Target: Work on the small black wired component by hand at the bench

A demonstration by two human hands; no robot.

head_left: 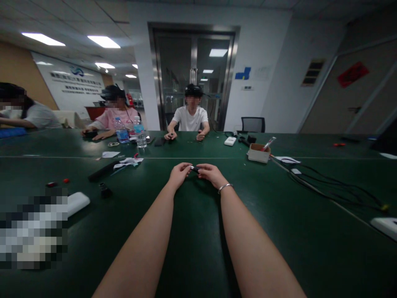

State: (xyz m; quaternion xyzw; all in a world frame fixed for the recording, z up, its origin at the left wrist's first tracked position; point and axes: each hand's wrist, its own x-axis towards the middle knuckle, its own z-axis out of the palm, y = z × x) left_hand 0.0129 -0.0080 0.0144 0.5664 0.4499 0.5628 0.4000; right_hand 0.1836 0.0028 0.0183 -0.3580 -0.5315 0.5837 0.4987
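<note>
Both arms reach out over the green table point(198, 231), and the fingertips meet near its middle. My left hand point(180, 174) pinches the silvery end of a small dark stick-like object point(194, 169). On the other side, my right hand point(213, 174), with a silver bangle on the wrist, grips the black end between thumb and fingers. The object is too small to tell its exact kind, and fingertips hide both of its ends. It is held level, just above or touching the tabletop; I cannot tell which.
A black folded umbrella-like item point(104, 170), a small dark piece point(105, 190) and a white device point(78, 203) lie to the left. Beyond stand water bottles point(141, 134). At right are a small box point(259, 154) and black cables point(328, 178). Several people sit around the table.
</note>
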